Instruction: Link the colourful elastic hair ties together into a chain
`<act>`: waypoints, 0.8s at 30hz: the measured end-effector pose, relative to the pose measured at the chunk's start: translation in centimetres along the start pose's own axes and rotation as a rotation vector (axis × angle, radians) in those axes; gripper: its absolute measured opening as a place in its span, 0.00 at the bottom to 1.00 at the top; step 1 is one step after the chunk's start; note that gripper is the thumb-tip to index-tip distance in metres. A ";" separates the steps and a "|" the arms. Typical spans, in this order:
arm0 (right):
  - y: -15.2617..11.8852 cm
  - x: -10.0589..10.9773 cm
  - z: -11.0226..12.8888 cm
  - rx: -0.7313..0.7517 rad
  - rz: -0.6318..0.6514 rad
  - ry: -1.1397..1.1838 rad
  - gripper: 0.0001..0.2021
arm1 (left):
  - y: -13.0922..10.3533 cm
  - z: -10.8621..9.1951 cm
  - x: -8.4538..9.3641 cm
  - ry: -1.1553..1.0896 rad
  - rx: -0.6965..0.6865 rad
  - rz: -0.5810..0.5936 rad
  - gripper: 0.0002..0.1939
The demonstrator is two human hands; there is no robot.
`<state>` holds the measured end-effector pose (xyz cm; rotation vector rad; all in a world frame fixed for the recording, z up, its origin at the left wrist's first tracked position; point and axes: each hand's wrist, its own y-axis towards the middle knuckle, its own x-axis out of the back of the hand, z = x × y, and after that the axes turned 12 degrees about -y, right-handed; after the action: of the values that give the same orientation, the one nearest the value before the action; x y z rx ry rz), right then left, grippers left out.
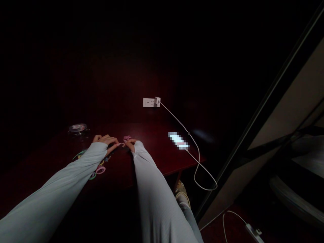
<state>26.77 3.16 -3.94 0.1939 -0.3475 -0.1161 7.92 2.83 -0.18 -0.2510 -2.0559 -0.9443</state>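
left of the frame's centre, the right hand [130,145] pinches a small pink bunched band [127,137]; the left hand [105,139] meets it with narrowed fingertips, its grip impossible to tell. pink and green ring-shaped bands [100,169] lie lower left on the dark red glossy surface [152,148].

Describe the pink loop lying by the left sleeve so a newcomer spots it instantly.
On the dark red table, find the left sleeve. Just right of its forearm, small coloured loops lie on the surface. The pink loop is an open ring, set apart by colour from the green loop beside it, nearer the viewer.
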 end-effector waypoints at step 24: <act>-1.9 1.3 4.6 0.086 -0.290 -0.791 0.12 | 0.6 -0.3 0.1 -0.015 0.023 -0.096 0.12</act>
<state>26.27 0.38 0.39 0.2788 -1.1130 -0.4699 8.28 3.03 0.33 -0.1485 -2.1076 -0.9784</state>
